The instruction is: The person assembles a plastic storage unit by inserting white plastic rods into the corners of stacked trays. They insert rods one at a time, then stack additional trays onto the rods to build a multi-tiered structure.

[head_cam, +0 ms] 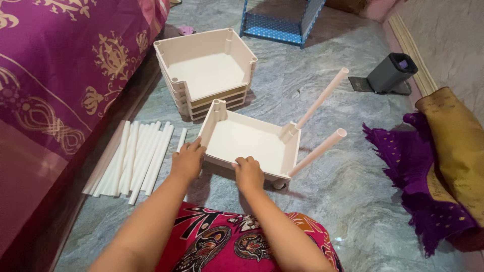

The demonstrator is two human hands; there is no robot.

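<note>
A: Well, where is each hand right now?

B: The left hand [187,160] grips the near left corner of a white plastic tray [249,143], fingers curled over its rim. The right hand [248,173] is closed on the near wall of the same tray, knuckles up.

A: And the tray itself?

B: It sits on the grey marble floor [348,191], tilted, with its open side toward the camera. Two white tubes [320,126] stick out of its right-hand corners, slanting up and to the right.

A: What lies about it?

B: Just behind it stands a stack of matching trays [204,70], touching or nearly touching its far left corner. To the left, along the edge of the bed with the purple patterned bedcover [65,65], lies a row of loose white tubes [133,158], side by side on the floor.

A: Anything on the right?

B: A purple and mustard cloth [443,171] is heaped by the right edge of the floor, well apart from the tray, and a dark grey box [390,73] lies farther back. A blue dotted frame [280,20] stands at the far edge.
</note>
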